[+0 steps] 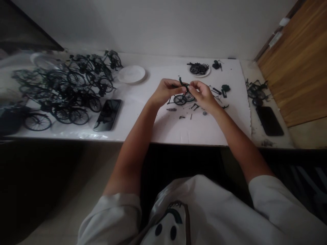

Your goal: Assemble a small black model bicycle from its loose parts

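Note:
Both hands meet above the white table board (138, 112), their fingers pinched around a small dark model bicycle part (181, 80). My left hand (166, 91) is closed on it from the left, and my right hand (201, 92) is closed on it from the right. The fingers hide much of the part, so its exact shape cannot be made out. Just below the fingertips show small spoked wheels (180, 99). Loose dark pieces (195, 107) and a small round grey piece (204, 113) lie below the hands.
Many assembled model bicycles (76, 85) crowd the left side, beside a phone (108, 115) and a white plate (131, 74). A second plate with dark wheels (198, 69) stands at the back. More dark parts (225, 89) lie right; another phone (269, 120) rests by the wooden panel (298, 68).

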A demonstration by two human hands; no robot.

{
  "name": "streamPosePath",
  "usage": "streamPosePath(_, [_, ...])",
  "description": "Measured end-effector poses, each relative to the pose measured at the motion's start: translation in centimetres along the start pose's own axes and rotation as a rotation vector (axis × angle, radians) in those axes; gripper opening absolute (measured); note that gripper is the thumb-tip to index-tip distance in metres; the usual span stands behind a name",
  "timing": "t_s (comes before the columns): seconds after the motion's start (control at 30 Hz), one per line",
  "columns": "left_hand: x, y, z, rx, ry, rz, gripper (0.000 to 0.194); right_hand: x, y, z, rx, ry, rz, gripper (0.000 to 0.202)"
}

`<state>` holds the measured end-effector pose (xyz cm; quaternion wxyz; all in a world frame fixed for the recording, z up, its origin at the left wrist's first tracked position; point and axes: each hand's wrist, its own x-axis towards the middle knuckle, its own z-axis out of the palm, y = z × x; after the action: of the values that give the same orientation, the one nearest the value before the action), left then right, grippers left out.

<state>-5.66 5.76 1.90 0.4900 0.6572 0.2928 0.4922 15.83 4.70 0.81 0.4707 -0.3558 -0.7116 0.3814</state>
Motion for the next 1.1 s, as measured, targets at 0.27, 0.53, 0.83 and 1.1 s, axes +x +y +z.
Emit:
streamPosePath(0.27, [-0.1, 0.2, 0.0, -0.017, 0.015, -0.019, 0.038, 0.1, 0.2, -0.2, -0.010, 0.005, 0.007, 0.062])
streamPosePath(0.53, [-0.2, 0.4, -0.2, -0.005, 0.005, -0.027, 0.034, 0.1, -0.4, -0.5, 0.042, -0.019, 0.023, 0.063])
streamPosePath(0.83, [-0.2, 0.4, -0.1, -0.010, -0.004, -0.022, 0.041, 0.2, -1.1, -1.1, 0.045, 0.052, 0.060, 0.052])
streamPosePath(1.1, [-0.2, 0.4, 0.0, -0.010, -0.014, -0.006, 0.043, 0.3, -0.8, -1.0, 0.119, 0.082, 0.123, 0.052])
